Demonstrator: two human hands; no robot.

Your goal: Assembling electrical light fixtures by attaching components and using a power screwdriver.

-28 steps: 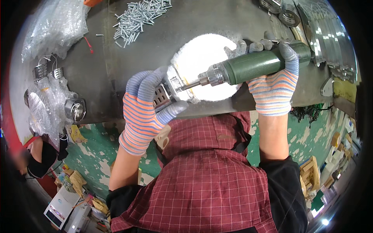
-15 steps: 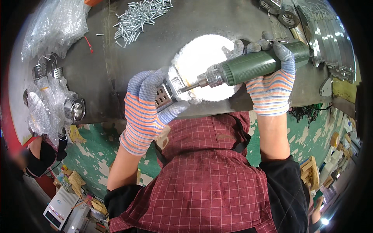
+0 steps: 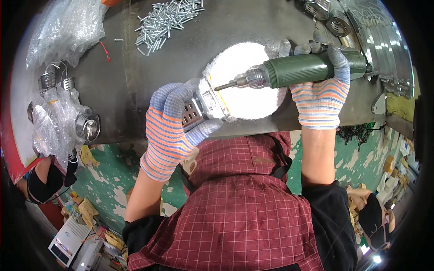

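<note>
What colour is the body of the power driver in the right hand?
Dark green, with a silver metal chuck; the driver shows clearly in the head view, gripped by the striped-gloved right hand.

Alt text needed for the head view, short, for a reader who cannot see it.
Seen from above, a striped-gloved right hand holds a green power driver sideways, its bit aimed at a small perforated metal part gripped in the gloved left hand. Below lies a dark metal workbench with a pile of screws.
</note>
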